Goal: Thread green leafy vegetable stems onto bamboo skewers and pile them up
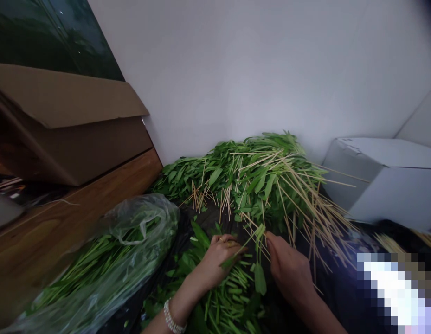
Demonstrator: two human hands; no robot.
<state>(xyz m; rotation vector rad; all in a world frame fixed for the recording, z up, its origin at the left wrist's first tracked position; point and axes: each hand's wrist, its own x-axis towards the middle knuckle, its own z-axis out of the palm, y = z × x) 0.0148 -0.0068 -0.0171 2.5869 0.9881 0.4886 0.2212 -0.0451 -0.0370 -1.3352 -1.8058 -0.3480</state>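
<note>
My left hand (218, 260), with a bead bracelet at the wrist, is curled round green leafy stems (236, 262). My right hand (288, 266) is closed in a pinch on a thin bamboo skewer (257, 236) that carries folded greens and a hanging leaf. Both hands meet just above a heap of cut green stems (225, 301) on black plastic sheeting. Behind them lies a big pile of greens threaded on skewers (267, 181), sticks fanning out to the right.
A clear plastic bag of greens (121, 250) lies at the left, beside a wooden ledge (79, 208) with a cardboard box (72, 125) on it. A white box (385, 181) stands at the right against the white wall.
</note>
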